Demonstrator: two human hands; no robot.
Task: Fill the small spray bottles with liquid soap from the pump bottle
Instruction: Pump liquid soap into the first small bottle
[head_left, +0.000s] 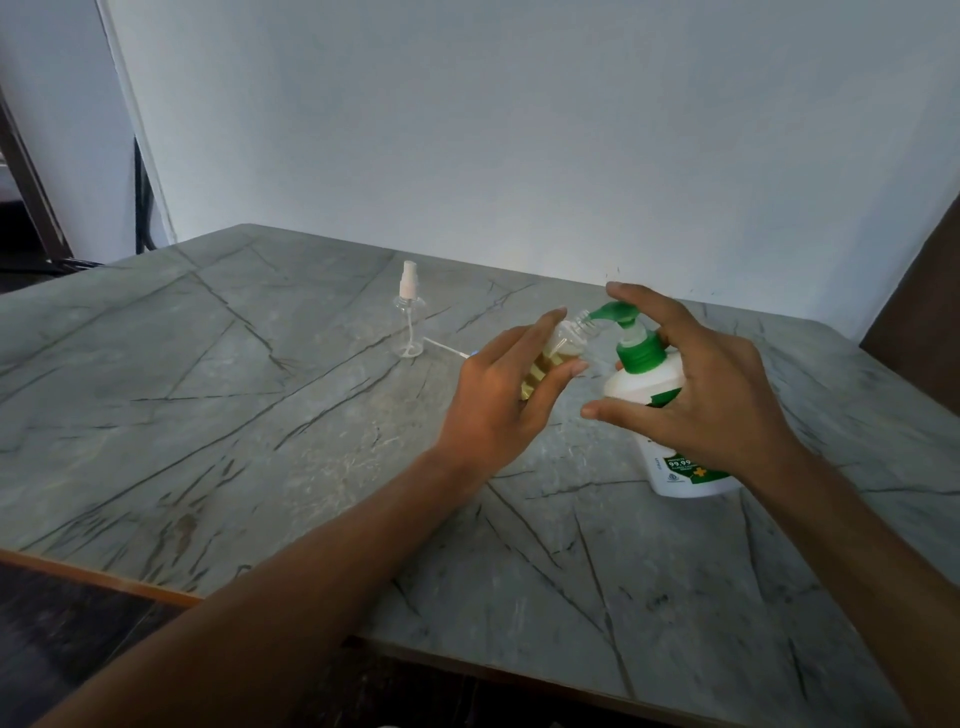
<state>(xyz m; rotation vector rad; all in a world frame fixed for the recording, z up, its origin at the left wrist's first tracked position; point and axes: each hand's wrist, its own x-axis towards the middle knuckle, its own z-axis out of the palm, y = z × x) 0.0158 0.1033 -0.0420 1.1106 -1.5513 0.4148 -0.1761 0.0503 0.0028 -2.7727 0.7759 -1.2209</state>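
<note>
My left hand (506, 389) holds a small clear spray bottle (563, 347), tilted, with its open neck right under the green pump nozzle (613, 312). Yellowish liquid shows inside it. The white pump bottle (654, 395) with a green collar stands on the table, leaning a little. My right hand (696, 384) is over it, index finger on the pump head, the other fingers around the bottle's body. A second small clear spray bottle (409, 317) with its white sprayer on stands upright further back on the left. A white sprayer tube (447, 348) lies on the table beside it.
The grey marble-pattern table (260, 415) has its near edge at the bottom left and runs to a pale wall at the back. A dark brown piece of furniture (924, 312) rises at the right edge.
</note>
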